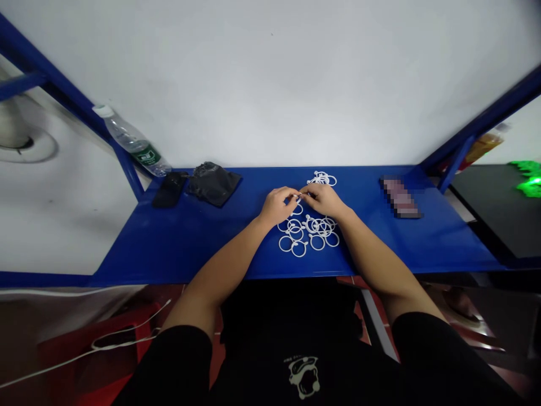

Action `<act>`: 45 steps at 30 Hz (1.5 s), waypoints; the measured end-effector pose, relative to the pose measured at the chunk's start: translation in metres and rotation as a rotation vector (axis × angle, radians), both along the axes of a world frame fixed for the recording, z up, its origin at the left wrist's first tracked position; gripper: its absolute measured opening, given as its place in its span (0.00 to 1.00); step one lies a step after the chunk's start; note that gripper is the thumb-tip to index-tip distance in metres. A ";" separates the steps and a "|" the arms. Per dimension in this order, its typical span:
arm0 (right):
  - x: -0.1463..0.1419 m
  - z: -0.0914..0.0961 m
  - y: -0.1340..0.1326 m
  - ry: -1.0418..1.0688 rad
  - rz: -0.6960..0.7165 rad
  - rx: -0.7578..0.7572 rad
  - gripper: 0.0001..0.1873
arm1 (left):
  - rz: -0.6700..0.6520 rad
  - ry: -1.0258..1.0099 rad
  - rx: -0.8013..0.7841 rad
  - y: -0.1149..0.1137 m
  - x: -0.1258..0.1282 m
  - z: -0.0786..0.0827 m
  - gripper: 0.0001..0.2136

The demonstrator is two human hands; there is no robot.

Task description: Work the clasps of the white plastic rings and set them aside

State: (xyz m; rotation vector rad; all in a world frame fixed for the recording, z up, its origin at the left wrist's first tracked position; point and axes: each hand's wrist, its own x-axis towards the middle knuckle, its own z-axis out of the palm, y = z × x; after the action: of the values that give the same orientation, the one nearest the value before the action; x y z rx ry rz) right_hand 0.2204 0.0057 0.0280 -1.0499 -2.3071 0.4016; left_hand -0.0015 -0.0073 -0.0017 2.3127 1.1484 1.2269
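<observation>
My left hand (278, 205) and my right hand (324, 199) meet above the blue table, fingertips pinched close together. Between them, a white curtain ring (297, 213) with a small eyelet hangs just below the fingertips; the fingers cover its top. Both hands appear closed on it. Nearer to me lies a loose spread of white rings (298, 249), several of them overlapping. Behind my right hand sits a smaller heap of similar white rings (322, 178).
On the blue table (169, 248), a black pouch (214, 183) and a dark phone-like object (169, 189) lie at left. A plastic bottle (133, 141) leans beside the blue frame. At right is a pixelated flat object (400, 197). A red stool (105, 332) stands below.
</observation>
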 end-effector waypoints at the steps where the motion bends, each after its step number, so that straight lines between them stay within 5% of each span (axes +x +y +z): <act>1: 0.000 0.000 0.000 0.001 0.002 -0.001 0.13 | -0.008 -0.001 0.001 0.000 0.000 0.000 0.08; 24: -0.009 -0.002 -0.005 0.055 0.050 0.012 0.12 | 0.038 -0.067 0.009 0.004 -0.004 0.001 0.10; 37: -0.010 -0.001 -0.007 0.163 0.034 0.035 0.07 | -0.091 -0.088 0.013 0.005 -0.003 -0.003 0.14; 45: -0.016 0.000 -0.011 0.234 0.059 -0.011 0.07 | -0.078 -0.163 -0.113 0.004 -0.001 -0.001 0.14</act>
State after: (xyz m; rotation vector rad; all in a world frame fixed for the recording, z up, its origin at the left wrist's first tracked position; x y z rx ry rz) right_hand 0.2045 -0.0049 0.0277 -0.8911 -2.1324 0.5315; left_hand -0.0028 -0.0037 -0.0029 2.1120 1.0344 1.2617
